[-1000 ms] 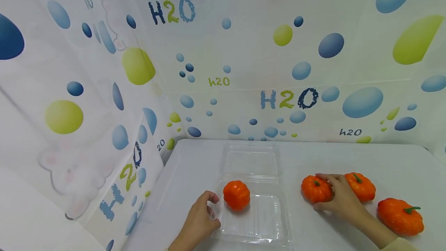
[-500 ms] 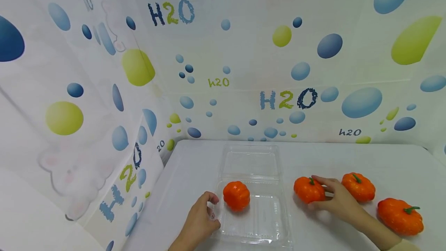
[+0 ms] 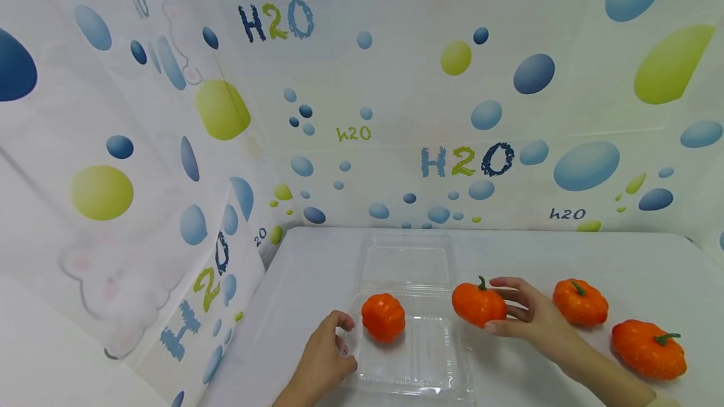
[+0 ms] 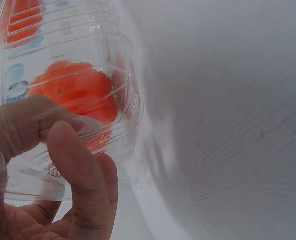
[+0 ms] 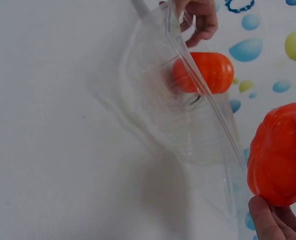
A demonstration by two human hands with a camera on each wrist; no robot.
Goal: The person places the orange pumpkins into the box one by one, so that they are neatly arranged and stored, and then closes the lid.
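Note:
My right hand grips a small orange toy pumpkin with a green stem, raised above the table by the right edge of a clear plastic clamshell box. In the right wrist view, fingers and thumb press either side of this held pumpkin. Another orange pumpkin lies in the left part of the box, its stem turned from the head camera. At the box's left rim, my left hand pinches the thin plastic between thumb and fingers, as the left wrist view shows.
Two more orange pumpkins, one farther back and one nearer, rest on the white table to the right. The box's lid lies folded back. A patterned curtain rises behind and at left.
My right hand has lifted the pumpkin off the table and carried it left to the box's right edge, its stem tipping upright. The left hand and the boxed pumpkin stay put.

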